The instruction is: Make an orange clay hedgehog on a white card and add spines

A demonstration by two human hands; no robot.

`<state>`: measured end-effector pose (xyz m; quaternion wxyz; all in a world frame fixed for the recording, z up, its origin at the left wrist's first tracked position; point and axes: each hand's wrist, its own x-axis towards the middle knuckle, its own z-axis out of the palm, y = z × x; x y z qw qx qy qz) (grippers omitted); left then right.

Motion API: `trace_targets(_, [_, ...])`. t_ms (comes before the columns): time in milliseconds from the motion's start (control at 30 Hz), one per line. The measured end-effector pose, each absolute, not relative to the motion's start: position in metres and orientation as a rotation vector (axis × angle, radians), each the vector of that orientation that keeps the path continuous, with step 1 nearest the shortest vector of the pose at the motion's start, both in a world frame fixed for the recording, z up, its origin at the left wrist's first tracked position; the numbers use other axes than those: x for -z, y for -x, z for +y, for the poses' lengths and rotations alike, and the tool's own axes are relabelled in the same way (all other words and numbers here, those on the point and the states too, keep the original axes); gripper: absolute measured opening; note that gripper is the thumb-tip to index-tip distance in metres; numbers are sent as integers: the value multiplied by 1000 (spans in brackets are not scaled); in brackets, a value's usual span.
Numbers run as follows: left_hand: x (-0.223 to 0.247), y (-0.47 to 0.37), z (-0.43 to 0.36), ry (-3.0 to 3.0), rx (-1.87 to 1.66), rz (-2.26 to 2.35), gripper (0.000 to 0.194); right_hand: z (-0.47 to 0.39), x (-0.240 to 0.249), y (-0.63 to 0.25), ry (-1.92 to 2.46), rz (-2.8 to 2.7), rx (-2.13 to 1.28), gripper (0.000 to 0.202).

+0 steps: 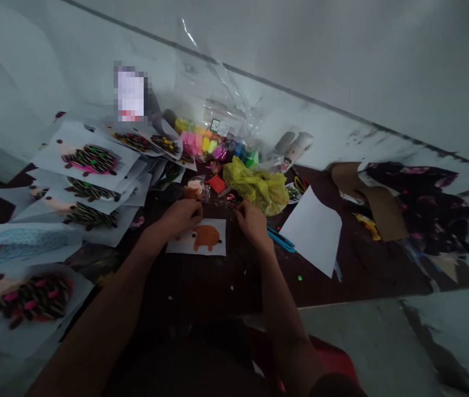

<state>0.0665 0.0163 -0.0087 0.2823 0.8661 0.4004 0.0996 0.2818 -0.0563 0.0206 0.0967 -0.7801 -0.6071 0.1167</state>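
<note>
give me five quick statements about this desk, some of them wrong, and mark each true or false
1. The yellow plastic bag lies beyond the right hand, farther from the person. True.
2. The animal on the small picture near the hands is blue. False: it is orange-brown.
3. The large blank white sheet lies to the left of the left hand. False: the sheet lies to the right of the right hand.
4. A pile of papers with animal pictures is on the left side. True.
5. The tabletop is white. False: the tabletop is dark.
</note>
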Motion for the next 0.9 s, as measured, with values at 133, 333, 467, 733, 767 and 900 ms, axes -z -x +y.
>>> trace_targets(133, [10,-69,18,-2314,-374,1080,17,-55,-13,-294,2131,-1688,-364,13])
trace_targets(333, [28,-75,24,-2326,-634,1042,16,-51,-1,-303,1926,-1573,-380,21])
trace_targets(467, [30,-76,23,-2291,-844,994,19,-52,1,-304,1833,-1475,-348,12])
trace_targets(733, [14,-83,9,-2014,-873,895,26,-56,-2,-285,1472,-1518,-684,14])
trace_targets(767, [12,-84,7,-1991,-837,868,28,-56,-2,-280,1430,-1530,-721,14])
trace_targets(900, [5,-86,3,-1941,-783,781,30,-55,-1,-268,1393,-1552,-786,15])
